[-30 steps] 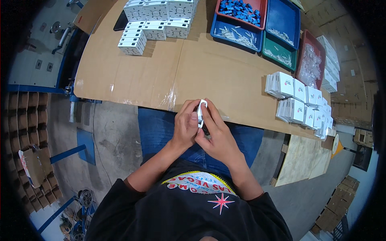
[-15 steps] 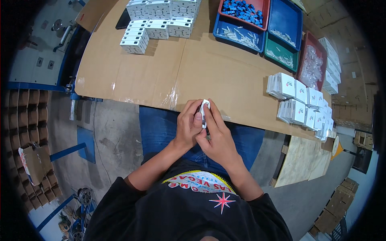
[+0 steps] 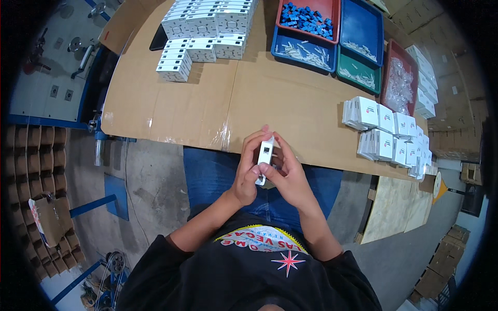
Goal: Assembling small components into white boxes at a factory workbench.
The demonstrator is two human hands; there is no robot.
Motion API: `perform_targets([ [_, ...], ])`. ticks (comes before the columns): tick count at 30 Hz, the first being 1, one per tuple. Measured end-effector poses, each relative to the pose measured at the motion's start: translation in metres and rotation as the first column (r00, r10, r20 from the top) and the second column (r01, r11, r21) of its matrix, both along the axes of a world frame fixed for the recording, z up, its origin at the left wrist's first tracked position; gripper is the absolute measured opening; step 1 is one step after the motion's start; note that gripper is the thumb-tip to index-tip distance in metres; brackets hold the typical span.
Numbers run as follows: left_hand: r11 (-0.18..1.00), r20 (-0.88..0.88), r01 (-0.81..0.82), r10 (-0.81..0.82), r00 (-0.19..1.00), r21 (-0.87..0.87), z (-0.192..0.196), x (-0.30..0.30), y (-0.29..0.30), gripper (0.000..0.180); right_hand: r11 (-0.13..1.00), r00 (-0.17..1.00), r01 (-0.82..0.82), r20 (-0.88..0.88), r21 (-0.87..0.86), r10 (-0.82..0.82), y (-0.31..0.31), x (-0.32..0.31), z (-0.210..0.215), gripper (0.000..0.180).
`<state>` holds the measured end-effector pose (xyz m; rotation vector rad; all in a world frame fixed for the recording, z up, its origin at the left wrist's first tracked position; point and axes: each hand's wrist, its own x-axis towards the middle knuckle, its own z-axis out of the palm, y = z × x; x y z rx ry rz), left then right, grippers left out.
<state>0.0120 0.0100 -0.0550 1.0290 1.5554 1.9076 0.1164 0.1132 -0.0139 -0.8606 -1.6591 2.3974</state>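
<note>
Between both hands, over the table's near edge, is a slim white box [image 3: 265,158] with a small dark square on its narrow side. My left hand [image 3: 246,176] grips it from the left, with the thumb near its lower end. My right hand [image 3: 291,180] holds the right side, thumb pressed on the narrow face and fingers curled behind. The box's broad faces are mostly hidden by my fingers. Similar white boxes [image 3: 202,26] with dark squares on their edges stand stacked at the far left of the table.
On the cardboard-covered table [image 3: 290,109], a red tray [image 3: 336,23] of blue pieces, blue trays [image 3: 303,61] and a green tray [image 3: 358,79] of small white pieces stand far right. Beside them are a dark red tray [image 3: 385,93] of clear plastic and white packets [image 3: 384,145].
The white box has been turned so its narrow side with the dark square shows. Both hands have come slightly closer to me, and my right thumb has moved onto that side.
</note>
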Motion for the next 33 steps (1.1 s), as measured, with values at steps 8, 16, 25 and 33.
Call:
perform_targets([
  [8,0.996,0.475,0.078,-0.086,0.876,0.037,0.006,0.005,0.001,0.094,0.808,0.976,0.028,-0.192,0.589,0.106,0.010,-0.002,-0.007,0.109],
  [16,0.998,0.211,0.061,-0.059,0.976,-0.002,0.026,-0.004,-0.003,0.083,0.979,0.953,0.008,-0.299,0.203,0.054,0.009,0.004,0.001,0.087],
  [25,1.000,-0.174,0.023,-0.023,0.984,0.002,0.017,-0.014,-0.003,0.080,0.985,0.996,0.086,-0.024,-0.152,-0.090,0.016,-0.002,0.010,0.033],
  [33,0.998,-0.286,0.046,-0.032,0.958,0.041,0.007,-0.017,-0.005,0.103,0.985,0.999,0.040,-0.019,-0.170,-0.044,0.023,0.003,0.000,0.032],
])
